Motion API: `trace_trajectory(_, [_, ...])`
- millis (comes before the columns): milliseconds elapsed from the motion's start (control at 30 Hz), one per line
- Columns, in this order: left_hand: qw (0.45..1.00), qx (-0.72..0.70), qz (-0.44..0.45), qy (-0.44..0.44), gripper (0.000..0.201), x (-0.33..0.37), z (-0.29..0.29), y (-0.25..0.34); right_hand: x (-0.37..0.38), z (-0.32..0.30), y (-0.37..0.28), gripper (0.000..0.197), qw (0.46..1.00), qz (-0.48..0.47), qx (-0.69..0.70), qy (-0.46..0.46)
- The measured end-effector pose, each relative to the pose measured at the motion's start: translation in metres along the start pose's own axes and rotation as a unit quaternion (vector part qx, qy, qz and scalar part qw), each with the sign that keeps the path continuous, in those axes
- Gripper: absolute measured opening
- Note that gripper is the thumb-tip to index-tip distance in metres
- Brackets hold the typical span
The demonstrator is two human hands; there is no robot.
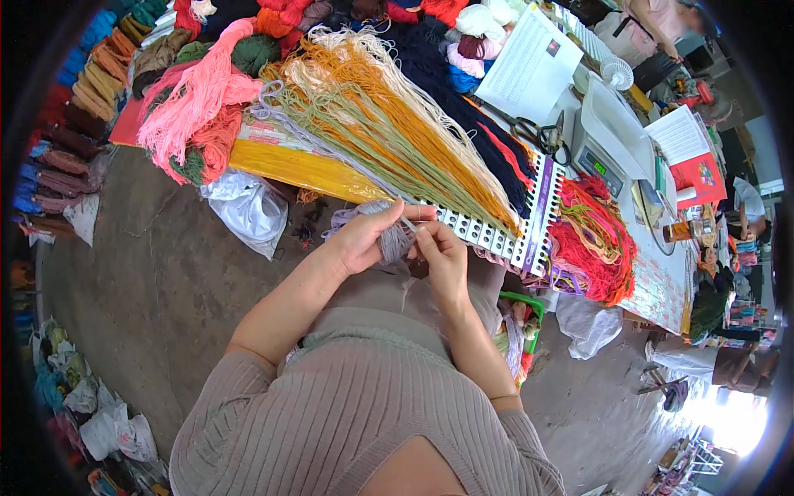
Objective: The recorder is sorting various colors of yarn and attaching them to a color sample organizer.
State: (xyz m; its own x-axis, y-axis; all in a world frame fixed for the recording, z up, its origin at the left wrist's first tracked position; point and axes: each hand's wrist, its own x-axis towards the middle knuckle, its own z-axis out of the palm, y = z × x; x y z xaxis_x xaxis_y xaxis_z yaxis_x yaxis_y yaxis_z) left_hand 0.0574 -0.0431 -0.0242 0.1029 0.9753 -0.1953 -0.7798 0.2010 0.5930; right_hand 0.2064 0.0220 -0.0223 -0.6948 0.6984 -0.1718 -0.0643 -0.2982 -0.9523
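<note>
In front of my lap, my left hand (361, 241) is closed around a small bundle of grey-lavender yarn (395, 243). My right hand (443, 255) pinches a strand of that yarn just right of the bundle, fingertips close to the left hand's. Beyond them lies a white perforated strip (474, 230) at the table edge. Long hanks of olive-green thread (389, 145), orange thread (430, 136) and cream thread (376, 51) fan out from it. A lavender strand (310, 128) runs along their left side.
Pink yarn (198, 95) and a yellow strip (306, 171) lie left on the table. To the right are tangled red thread offcuts (591, 240), scissors (546, 136) and a weighing scale (600, 169). A green basket (533, 322) stands below the table. Another person (657, 25) is at the far right.
</note>
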Motion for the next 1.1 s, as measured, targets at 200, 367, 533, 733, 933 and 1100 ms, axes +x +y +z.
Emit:
trace_trajectory(200, [0.997,-0.071,0.002,0.041,0.057,-0.004,0.012,0.009,-0.006,0.000,-0.009,0.021,0.998,0.012,0.063,-0.001])
trace_trajectory(367, [0.987,0.084,0.075,0.111,0.057,-0.010,0.017,0.016,-0.008,-0.004,-0.002,0.022,0.998,0.000,0.055,0.008])
trace_trajectory(533, [0.939,0.275,0.143,0.148,0.051,-0.017,0.027,0.028,-0.010,-0.004,-0.005,0.025,0.999,0.010,0.019,0.026])
trace_trajectory(733, [0.878,0.406,0.204,0.149,0.033,-0.011,0.028,0.018,-0.016,-0.002,-0.011,0.024,1.000,0.014,-0.012,0.013])
trace_trajectory(933, [0.821,0.433,0.313,0.201,0.025,-0.012,0.040,0.018,-0.018,0.004,-0.016,0.024,0.999,0.009,-0.024,0.022])
trace_trajectory(1100, [0.794,0.499,0.287,0.196,0.024,-0.016,0.031,0.023,-0.019,0.004,-0.014,0.015,0.998,0.016,-0.034,-0.047])
